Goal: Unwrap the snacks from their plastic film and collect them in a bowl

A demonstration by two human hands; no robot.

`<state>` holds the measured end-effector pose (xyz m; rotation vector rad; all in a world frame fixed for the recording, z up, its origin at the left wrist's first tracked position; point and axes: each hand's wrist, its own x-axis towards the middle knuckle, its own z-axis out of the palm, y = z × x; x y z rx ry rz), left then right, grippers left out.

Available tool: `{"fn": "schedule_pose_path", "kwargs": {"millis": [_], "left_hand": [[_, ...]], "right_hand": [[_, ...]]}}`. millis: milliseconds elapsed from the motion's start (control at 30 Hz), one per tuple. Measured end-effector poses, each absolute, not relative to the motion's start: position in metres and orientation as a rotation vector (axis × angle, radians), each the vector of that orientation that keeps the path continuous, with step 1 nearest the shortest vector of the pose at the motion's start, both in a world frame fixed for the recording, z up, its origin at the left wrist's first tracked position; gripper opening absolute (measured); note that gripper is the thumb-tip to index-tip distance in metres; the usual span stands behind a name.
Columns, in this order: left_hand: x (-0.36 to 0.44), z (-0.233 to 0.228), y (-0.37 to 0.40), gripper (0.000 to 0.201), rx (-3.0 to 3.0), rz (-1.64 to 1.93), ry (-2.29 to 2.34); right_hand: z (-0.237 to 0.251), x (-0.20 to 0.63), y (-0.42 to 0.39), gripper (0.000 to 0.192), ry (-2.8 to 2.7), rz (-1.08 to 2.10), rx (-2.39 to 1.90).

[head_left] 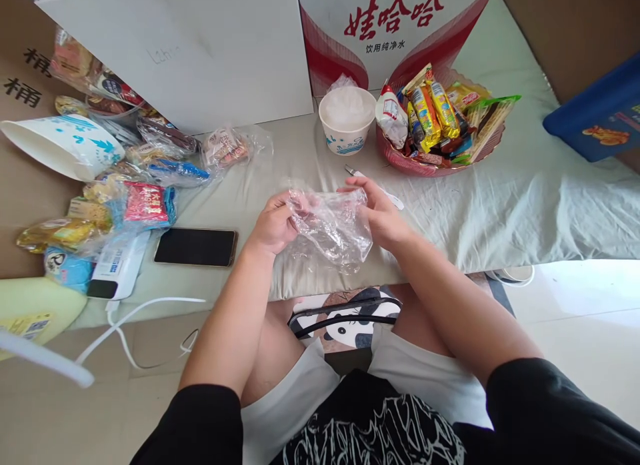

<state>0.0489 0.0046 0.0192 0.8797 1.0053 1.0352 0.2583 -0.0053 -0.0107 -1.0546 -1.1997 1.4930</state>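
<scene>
A clear plastic bag is stretched between my hands above the cloth-covered surface. My left hand pinches its left edge between thumb and fingers. At the opposite edge, my right hand grips the film, its index finger extended forward. The bag is crumpled and see-through, and no contents can be made out in it. Just beyond my right hand lies a slim white craft knife, partly hidden by the fingers. Farther back stands a paper tub with crumpled clear plastic inside.
A pink basket of wrapped snacks stands at the back right. Left are a black phone, a white power strip, a tipped paper tub and several snack packets. Cartons line the back; a blue box is right.
</scene>
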Motion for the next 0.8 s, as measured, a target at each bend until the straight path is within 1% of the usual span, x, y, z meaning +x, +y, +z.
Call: {"fn": "schedule_pose_path", "kwargs": {"millis": [67, 167, 233, 300, 367, 467, 500, 567, 633, 667, 767, 800], "left_hand": [[0.048, 0.019, 0.005, 0.024, 0.911, 1.006, 0.991], [0.045, 0.018, 0.005, 0.014, 0.965, 0.87, 1.012], [0.043, 0.019, 0.005, 0.012, 0.975, 0.77, 1.026], [0.042, 0.021, 0.004, 0.012, 0.967, 0.758, 1.009], [0.042, 0.023, 0.004, 0.02, 0.96, 0.826, 0.993], [0.042, 0.021, 0.006, 0.043, 1.028, 0.956, 1.015], [0.042, 0.019, 0.006, 0.045, 1.081, 0.999, 1.029], [0.041, 0.015, 0.007, 0.038, 1.205, 1.047, 1.048], [0.041, 0.011, 0.008, 0.021, 1.245, 1.063, 1.048], [0.041, 0.01, 0.008, 0.019, 1.216, 1.075, 1.035], [0.04, 0.009, 0.008, 0.053, 1.012, 1.117, 0.951], [0.04, 0.009, 0.007, 0.061, 0.95, 1.097, 0.925]], "right_hand": [[-0.009, 0.257, -0.006, 0.045, -1.204, 1.577, -1.038], [-0.006, 0.258, -0.005, 0.044, -1.094, 1.577, -1.031], [-0.004, 0.26, -0.003, 0.042, -1.023, 1.581, -1.036], [-0.003, 0.262, -0.002, 0.039, -0.969, 1.594, -1.049], [-0.004, 0.263, -0.001, 0.038, -0.934, 1.621, -1.048], [-0.006, 0.262, -0.002, 0.05, -0.943, 1.646, -1.02], [-0.008, 0.261, -0.003, 0.053, -0.964, 1.639, -1.022], [-0.01, 0.259, -0.004, 0.059, -1.034, 1.599, -1.061], [-0.013, 0.257, -0.005, 0.064, -1.122, 1.554, -1.119], [-0.014, 0.257, -0.005, 0.064, -1.152, 1.535, -1.138], [-0.014, 0.257, -0.004, 0.058, -1.139, 1.492, -1.115], [-0.014, 0.258, -0.004, 0.057, -1.116, 1.475, -1.091]]}}
